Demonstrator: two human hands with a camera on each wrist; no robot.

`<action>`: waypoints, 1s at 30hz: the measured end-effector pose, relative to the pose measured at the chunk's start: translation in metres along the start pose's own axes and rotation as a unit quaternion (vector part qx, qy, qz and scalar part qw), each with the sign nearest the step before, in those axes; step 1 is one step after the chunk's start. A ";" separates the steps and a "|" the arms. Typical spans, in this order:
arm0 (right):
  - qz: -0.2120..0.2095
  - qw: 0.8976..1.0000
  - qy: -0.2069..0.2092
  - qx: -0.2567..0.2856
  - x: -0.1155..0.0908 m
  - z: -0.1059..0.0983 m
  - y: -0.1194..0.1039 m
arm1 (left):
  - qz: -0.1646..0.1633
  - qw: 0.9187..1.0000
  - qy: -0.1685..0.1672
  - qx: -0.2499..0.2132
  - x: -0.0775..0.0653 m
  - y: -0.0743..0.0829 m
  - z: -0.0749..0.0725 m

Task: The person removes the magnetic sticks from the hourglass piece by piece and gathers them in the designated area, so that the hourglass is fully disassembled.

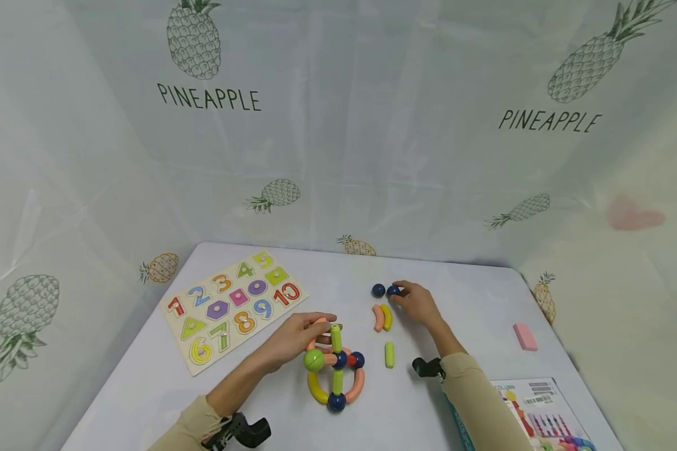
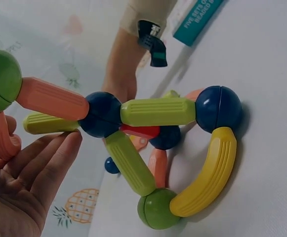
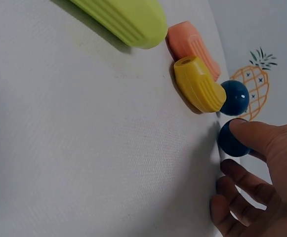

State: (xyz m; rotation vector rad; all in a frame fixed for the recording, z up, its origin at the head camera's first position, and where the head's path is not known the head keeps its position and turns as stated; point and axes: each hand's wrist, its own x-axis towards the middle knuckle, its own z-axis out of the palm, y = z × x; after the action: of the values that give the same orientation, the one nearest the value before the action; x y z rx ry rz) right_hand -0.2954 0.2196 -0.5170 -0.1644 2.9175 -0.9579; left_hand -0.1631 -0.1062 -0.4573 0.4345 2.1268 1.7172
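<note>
A magnetic ball-and-stick structure stands on the table, built of green and dark blue balls with straight and curved sticks. My left hand holds its upper part, the fingers around a curved salmon stick that hangs from a green ball. Fingertips of that hand also touch a light green stick. Farther back, my right hand pinches a dark blue ball between thumb and finger, at table level. A second dark blue ball lies just left of it.
Salmon and yellow curved sticks lie side by side, with a light green stick nearer. A number puzzle board lies at left. At right are a pink block and a printed box.
</note>
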 end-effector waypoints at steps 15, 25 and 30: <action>0.002 1.000 -0.007 0.008 -0.005 -0.003 -0.006 | 0.011 1.000 -0.003 0.001 -0.002 -0.003 -0.002; -0.069 0.990 0.100 0.065 -0.016 -0.004 -0.032 | -0.004 1.000 -0.002 -0.003 0.001 -0.003 -0.001; -0.136 0.984 0.036 0.113 -0.041 -0.003 -0.071 | -0.011 1.000 0.002 -0.008 0.001 -0.003 -0.001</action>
State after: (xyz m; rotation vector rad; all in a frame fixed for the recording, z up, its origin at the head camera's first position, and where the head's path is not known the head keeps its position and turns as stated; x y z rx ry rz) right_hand -0.2490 0.1693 -0.4708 -0.5348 2.8699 -1.3532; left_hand -0.1645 -0.1066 -0.4598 0.4019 2.1104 1.7223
